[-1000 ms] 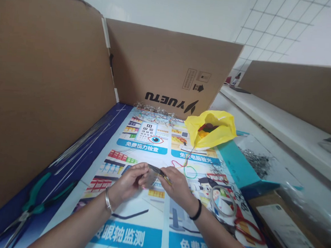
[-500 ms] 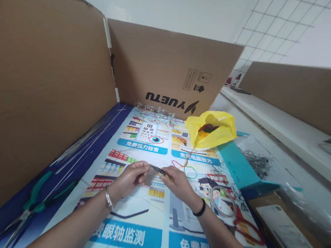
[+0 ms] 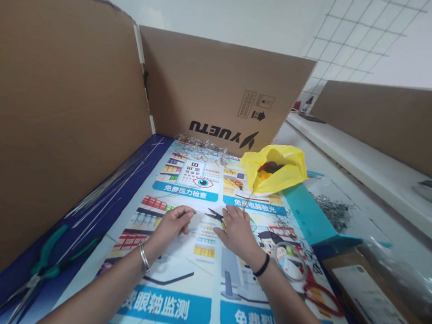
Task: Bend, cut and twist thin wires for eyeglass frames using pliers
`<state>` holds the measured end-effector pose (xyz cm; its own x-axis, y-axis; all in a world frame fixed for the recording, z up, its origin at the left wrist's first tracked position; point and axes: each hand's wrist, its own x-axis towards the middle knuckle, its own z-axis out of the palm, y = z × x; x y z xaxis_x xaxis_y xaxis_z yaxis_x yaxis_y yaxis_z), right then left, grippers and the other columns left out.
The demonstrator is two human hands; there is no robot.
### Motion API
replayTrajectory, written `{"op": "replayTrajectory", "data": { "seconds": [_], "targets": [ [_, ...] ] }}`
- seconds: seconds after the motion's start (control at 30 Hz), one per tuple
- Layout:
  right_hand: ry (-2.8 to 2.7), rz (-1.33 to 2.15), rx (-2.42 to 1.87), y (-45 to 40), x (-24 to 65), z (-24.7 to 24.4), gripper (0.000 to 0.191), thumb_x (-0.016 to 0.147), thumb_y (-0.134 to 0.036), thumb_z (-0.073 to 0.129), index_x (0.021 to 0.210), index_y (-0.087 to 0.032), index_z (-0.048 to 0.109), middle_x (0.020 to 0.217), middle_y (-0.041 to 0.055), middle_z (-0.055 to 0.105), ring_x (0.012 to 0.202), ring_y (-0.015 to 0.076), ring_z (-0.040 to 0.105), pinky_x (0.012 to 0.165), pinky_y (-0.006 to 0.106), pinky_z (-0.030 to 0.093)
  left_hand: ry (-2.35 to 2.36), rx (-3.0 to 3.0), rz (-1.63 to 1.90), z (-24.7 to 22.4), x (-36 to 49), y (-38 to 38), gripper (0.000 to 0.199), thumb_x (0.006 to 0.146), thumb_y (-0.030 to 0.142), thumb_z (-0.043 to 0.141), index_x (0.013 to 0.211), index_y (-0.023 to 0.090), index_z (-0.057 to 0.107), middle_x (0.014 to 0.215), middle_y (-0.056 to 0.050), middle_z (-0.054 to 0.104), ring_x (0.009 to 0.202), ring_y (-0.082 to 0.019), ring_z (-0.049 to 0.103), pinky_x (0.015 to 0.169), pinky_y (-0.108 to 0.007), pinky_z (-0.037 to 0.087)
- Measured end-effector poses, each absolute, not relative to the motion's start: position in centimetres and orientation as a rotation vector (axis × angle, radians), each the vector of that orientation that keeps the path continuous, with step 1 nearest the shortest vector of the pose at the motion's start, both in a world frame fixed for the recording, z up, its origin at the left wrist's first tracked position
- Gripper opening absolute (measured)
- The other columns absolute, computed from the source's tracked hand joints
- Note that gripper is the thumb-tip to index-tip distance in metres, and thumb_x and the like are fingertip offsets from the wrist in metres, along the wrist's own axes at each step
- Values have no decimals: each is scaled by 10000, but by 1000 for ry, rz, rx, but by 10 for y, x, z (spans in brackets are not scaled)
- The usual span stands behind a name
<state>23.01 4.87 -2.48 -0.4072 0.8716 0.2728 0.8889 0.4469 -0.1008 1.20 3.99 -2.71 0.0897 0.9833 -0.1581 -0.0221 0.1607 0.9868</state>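
Observation:
Small dark-jawed pliers (image 3: 215, 215) with yellowish handles are in my right hand (image 3: 236, 232), the jaws apart and directed left. Opposite them, my left hand (image 3: 174, 225) has its thumb and forefinger pressed together; what they hold, if anything, is too small to make out. A gap separates the jaws from my left fingertips. Both hands are over a printed poster mat (image 3: 202, 274). Just beyond my right hand, red and green cord runs from a yellow bag (image 3: 250, 169) with dark, red and orange material inside.
Green-handled pliers (image 3: 51, 264) lie at the left beside long wires (image 3: 107, 184). Tangled wire (image 3: 205, 149) sits by the back cardboard wall (image 3: 214, 83). At right are a tape roll (image 3: 303, 267), red-handled scissors (image 3: 324, 300), a teal box (image 3: 308, 213) and a package (image 3: 372, 301).
The pliers' jaws have opened and moved away from my left fingertips. My right hand has shifted slightly right and up, its fingers more spread.

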Motion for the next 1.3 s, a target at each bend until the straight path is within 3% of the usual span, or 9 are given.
{"op": "replayTrajectory", "data": {
  "seconds": [0.1,0.27,0.4,0.53,0.8,1.0,1.3],
  "targets": [
    [-2352,2,-1451,47,225,-17,347,817,-299,569,1136,-163,577,1219,148,553,1145,312,435,953,495,316,1193,1094,1050,-24,14,39,258,737,402,613,814,155,607,449,49,451,413,-68,375,426,-172,253],
    [-2220,533,-1255,49,196,-8,227,860,-224,487,1043,-190,617,971,56,657,832,166,589,762,288,445,1151,1152,1037,-18,18,38,237,736,394,601,799,166,591,467,59,421,449,-86,388,466,-195,362],
    [-2141,687,-1226,64,173,-10,212,858,-179,442,837,-213,651,758,-10,651,726,131,587,667,227,415,1199,1309,1042,-15,14,48,179,775,350,537,756,176,575,495,56,430,463,-92,396,470,-198,342],
    [-2034,726,-1275,86,161,-17,174,830,-210,492,896,-208,653,670,-23,628,635,127,566,605,219,402,1311,1515,1083,-17,3,69,148,776,319,524,770,191,598,587,33,523,531,-117,460,516,-213,356],
    [-2055,711,-1227,104,157,-36,186,827,-185,489,885,-225,662,807,-12,680,741,137,606,683,229,438,1426,1943,1042,-34,-13,88,168,808,228,467,818,223,635,831,-15,647,809,-180,560,736,-269,377],
    [-2135,662,-1208,103,156,-39,212,836,-151,469,878,-231,661,865,-12,687,801,136,612,739,233,438,1625,2081,914,-37,-9,82,220,865,235,376,860,217,595,850,-33,625,796,-178,555,720,-270,374],
    [-2136,633,-1210,101,156,-40,194,835,-147,468,803,-207,649,770,-6,663,721,131,589,664,221,420,1549,1975,1067,-39,-7,86,198,832,208,416,760,212,601,785,-17,610,778,-172,534,731,-269,368]
  ]
}}
